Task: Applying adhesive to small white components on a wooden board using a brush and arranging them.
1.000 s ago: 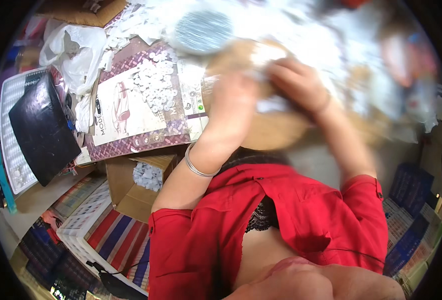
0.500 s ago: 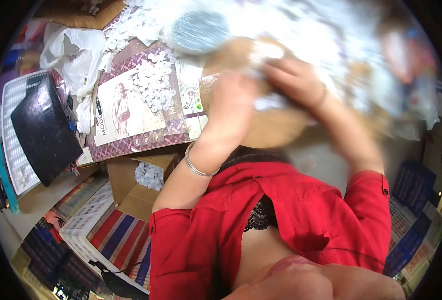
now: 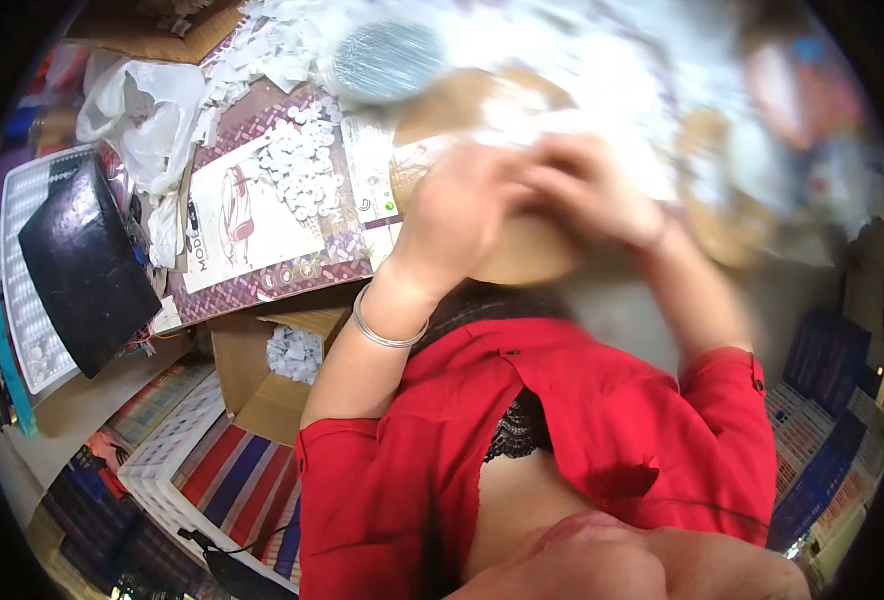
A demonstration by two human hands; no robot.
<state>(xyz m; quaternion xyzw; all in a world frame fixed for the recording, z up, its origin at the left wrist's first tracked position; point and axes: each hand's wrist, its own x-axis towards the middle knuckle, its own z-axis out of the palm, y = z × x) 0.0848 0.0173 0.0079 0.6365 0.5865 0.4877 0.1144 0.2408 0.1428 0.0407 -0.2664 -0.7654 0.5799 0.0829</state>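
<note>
My left hand (image 3: 460, 208), with a metal bangle on its wrist, is closed, its fingertips meeting those of my right hand (image 3: 594, 192). The right hand's fingers are also bent inward, pinched together. Whatever lies between the fingertips is hidden and blurred. Both hands are above a brown, rounded cardboard-like board (image 3: 532, 252) at the table's near edge. Small white pieces (image 3: 512, 108) lie blurred on the board just beyond the hands. Left of my left hand, many small round white plastic pieces (image 3: 307, 165) are spread over a flat printed carton (image 3: 252, 235).
A round, film-wrapped grey thing (image 3: 387, 60) stands beyond the board. White scraps (image 3: 272, 50) and a white plastic bag (image 3: 147, 115) lie farther left. A black curved panel (image 3: 92, 265) rests on a white basket (image 3: 27, 300). Below the table, an open carton (image 3: 262, 405) holds white pieces.
My right hand has shifted slightly down and its fingers have come together with the left hand's. My left hand has moved a little left. The view has shifted slightly.
</note>
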